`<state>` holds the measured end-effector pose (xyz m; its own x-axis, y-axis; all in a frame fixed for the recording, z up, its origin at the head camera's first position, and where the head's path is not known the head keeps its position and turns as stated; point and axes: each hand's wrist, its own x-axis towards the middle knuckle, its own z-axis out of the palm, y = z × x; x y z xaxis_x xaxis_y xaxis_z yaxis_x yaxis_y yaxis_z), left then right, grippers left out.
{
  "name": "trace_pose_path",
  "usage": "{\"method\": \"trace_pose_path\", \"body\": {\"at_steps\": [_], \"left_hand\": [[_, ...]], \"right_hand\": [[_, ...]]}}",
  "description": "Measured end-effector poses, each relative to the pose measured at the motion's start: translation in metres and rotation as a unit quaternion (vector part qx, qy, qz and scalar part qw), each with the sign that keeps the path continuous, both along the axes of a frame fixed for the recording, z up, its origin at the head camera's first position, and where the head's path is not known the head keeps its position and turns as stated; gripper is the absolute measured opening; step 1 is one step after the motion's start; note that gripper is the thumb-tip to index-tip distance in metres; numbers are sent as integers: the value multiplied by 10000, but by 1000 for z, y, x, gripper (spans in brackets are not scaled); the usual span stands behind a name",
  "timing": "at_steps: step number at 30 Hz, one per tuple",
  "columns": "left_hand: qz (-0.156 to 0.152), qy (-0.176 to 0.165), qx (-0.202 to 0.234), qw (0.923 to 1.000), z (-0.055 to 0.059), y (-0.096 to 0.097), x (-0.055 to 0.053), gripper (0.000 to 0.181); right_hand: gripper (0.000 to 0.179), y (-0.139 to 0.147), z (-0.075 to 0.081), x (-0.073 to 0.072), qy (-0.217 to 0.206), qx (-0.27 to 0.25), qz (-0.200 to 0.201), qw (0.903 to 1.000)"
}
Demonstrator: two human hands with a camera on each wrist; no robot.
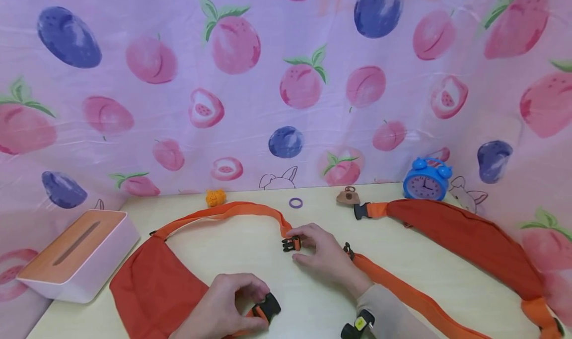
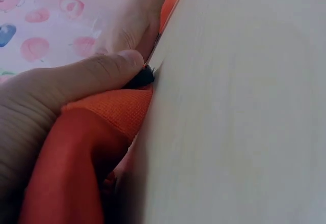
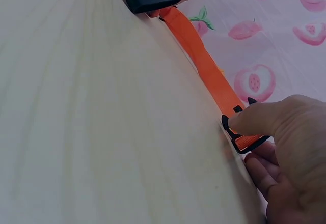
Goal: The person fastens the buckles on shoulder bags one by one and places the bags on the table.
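My left hand (image 1: pixel 228 302) grips a black socket buckle half (image 1: pixel 268 306) at the end of a short orange strap, low in the head view. In the left wrist view, the thumb lies along the buckle, beside orange webbing (image 2: pixel 114 107). Farther back, my right hand (image 1: pixel 319 252) pinches the pronged buckle half (image 1: pixel 291 243) on the long orange strap (image 1: pixel 241 208). One digit lies over this clip in the right wrist view. Both straps belong to a red-orange waist bag (image 1: pixel 161 284) lying at left, partly behind the left hand. A gap separates the buckle halves.
At right lies a second red waist bag (image 1: pixel 464 244) with its own orange strap (image 1: pixel 415 294), passing by my right wrist. A tissue box (image 1: pixel 85 274) stands at left. Along the back are an orange figurine (image 1: pixel 216 198), purple ring (image 1: pixel 296 203), brown trinket (image 1: pixel 348 196) and blue alarm clock (image 1: pixel 426 180).
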<state>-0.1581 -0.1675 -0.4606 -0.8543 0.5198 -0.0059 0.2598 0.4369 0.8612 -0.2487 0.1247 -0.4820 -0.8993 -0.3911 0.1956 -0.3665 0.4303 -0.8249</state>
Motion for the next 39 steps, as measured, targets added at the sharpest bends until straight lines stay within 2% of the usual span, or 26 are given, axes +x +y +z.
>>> {"method": "trace_pose_path", "body": {"at_steps": [3, 6, 9, 12, 19, 25, 32, 39], "left_hand": [[-35, -63, -13, 10000, 3, 2, 2, 38], [-95, 91, -239, 9996, 6, 5, 5, 41], [-66, 275, -592, 9978, 7, 8, 5, 44], [-32, 374, -694, 9969, 6, 10, 6, 45], [84, 145, -632, 9979, 1, 10, 4, 56], [149, 229, -652, 9975, -1, 9, 3, 53], [213, 112, -648, 9976, -1, 8, 1, 56], [237, 330, -722, 9966, 0, 7, 2, 55]], "right_hand": [[53, -1, 0, 0, 100, 306, -127, 9994], [54, -2, 1, -1, 196, 503, -231, 9983], [54, -3, 1, -1, 198, 530, -271, 9980], [52, -2, 0, -2, 168, 450, -295, 9984], [53, -2, -3, -3, 115, 218, -617, 9978], [53, -4, 1, 0, 208, 61, -838, 9962], [55, -5, 4, 3, 415, 140, -870, 9952], [64, -5, 6, 5, 530, 92, -840, 9950]]}}
